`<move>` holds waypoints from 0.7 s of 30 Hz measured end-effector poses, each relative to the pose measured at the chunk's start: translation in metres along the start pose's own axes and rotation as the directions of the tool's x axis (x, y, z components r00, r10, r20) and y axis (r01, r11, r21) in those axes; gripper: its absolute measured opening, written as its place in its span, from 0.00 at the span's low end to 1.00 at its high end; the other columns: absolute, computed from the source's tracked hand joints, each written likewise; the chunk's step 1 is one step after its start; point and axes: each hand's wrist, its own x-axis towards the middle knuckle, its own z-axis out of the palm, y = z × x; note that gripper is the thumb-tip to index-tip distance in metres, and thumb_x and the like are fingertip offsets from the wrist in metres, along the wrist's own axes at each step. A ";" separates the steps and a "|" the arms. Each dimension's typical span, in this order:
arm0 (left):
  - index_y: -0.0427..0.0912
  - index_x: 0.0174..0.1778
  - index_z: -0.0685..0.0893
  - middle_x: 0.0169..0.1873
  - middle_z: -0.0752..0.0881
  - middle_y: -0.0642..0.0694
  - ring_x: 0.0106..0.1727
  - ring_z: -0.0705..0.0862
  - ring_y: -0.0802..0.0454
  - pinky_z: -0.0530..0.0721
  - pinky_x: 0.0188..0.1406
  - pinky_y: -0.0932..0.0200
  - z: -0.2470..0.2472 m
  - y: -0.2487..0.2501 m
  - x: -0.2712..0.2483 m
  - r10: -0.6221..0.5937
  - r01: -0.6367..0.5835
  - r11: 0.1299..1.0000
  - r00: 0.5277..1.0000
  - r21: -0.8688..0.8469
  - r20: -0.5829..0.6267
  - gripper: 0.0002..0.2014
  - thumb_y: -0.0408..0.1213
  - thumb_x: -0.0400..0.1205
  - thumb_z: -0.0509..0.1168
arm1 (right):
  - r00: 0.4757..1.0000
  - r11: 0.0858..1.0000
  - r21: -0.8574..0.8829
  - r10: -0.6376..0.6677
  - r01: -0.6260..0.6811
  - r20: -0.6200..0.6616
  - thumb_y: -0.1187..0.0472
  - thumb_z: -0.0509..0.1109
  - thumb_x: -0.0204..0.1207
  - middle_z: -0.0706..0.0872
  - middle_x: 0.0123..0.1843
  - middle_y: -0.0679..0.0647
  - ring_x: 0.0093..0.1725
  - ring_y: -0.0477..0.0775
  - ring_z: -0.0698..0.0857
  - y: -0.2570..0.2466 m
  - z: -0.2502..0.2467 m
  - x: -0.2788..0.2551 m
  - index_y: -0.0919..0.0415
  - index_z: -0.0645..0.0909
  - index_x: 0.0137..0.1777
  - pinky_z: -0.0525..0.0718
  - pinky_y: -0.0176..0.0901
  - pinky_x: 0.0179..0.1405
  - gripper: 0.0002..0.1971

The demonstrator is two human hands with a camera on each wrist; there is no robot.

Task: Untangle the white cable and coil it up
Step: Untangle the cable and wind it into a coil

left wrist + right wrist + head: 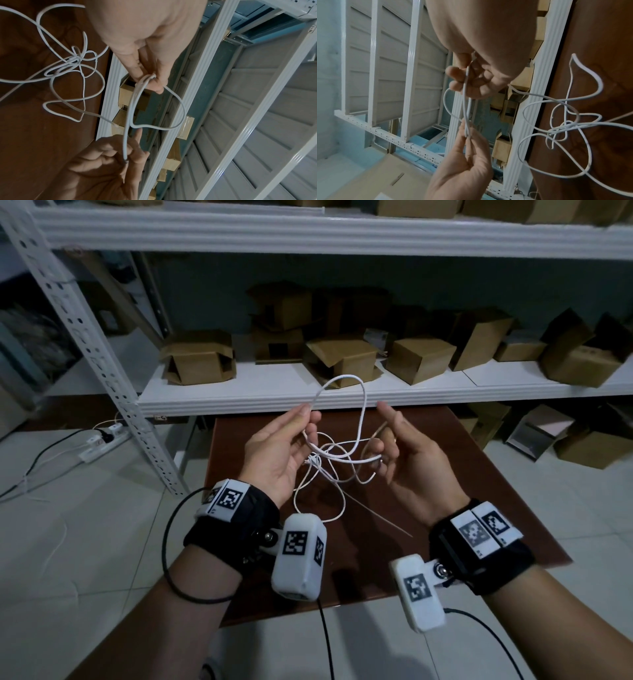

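Left hand (277, 453) grip pinching white cable (342, 455), right hand (411, 460) grip pinching it, tangle hanging above brown table (462, 474)

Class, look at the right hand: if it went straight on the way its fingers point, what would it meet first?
Probably the shelf edge ahead of the right hand, with the boxes behind it; the cable loop rises just to its left. Depth is unclear.
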 end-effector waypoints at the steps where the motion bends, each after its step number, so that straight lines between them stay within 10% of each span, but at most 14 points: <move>1: 0.32 0.61 0.92 0.45 0.95 0.39 0.37 0.91 0.57 0.90 0.38 0.67 0.000 0.000 0.000 -0.001 0.001 1.000 1.000 0.011 0.003 0.11 0.26 0.83 0.75 | 1.000 0.999 -0.037 -0.028 0.028 -0.007 0.59 0.59 0.92 0.85 0.35 0.51 0.34 0.45 0.83 -0.001 -0.001 0.000 0.55 0.66 0.88 0.83 0.36 0.34 0.24; 5: 0.33 0.62 0.92 0.45 0.96 0.41 0.36 0.90 0.58 0.90 0.39 0.66 0.000 0.002 -0.002 0.014 -0.016 0.996 1.000 0.091 0.022 0.12 0.28 0.83 0.76 | 0.995 0.980 -0.173 -0.103 0.101 -0.004 0.62 0.61 0.92 0.92 0.67 0.57 0.38 0.48 0.86 -0.011 -0.004 0.003 0.40 0.48 0.93 0.91 0.40 0.38 0.36; 13: 0.35 0.57 0.94 0.43 0.96 0.40 0.32 0.87 0.59 0.88 0.36 0.66 -0.001 0.001 0.000 0.078 -0.082 0.921 0.997 0.380 0.026 0.09 0.29 0.82 0.78 | 0.970 0.868 -0.446 -0.146 0.220 0.194 0.68 0.62 0.90 0.92 0.62 0.68 0.37 0.56 0.86 -0.007 0.000 0.003 0.40 0.42 0.92 0.88 0.43 0.35 0.42; 18: 0.36 0.58 0.94 0.43 0.96 0.40 0.32 0.87 0.60 0.89 0.36 0.66 -0.001 -0.001 0.001 0.051 -0.071 0.887 0.997 0.456 0.056 0.09 0.29 0.83 0.77 | 0.975 0.831 -0.512 -0.164 0.218 0.149 0.66 0.68 0.88 0.95 0.53 0.67 0.36 0.51 0.89 -0.004 -0.006 0.007 0.53 0.57 0.91 0.88 0.40 0.37 0.36; 21: 0.36 0.59 0.93 0.44 0.97 0.40 0.33 0.88 0.59 0.89 0.37 0.65 -0.001 0.000 0.003 0.049 -0.071 0.881 0.997 0.468 0.059 0.10 0.30 0.82 0.78 | 0.979 0.776 -0.597 -0.175 0.202 0.103 0.66 0.69 0.88 0.96 0.51 0.63 0.39 0.50 0.93 -0.002 -0.010 0.012 0.62 0.81 0.75 0.88 0.41 0.37 0.17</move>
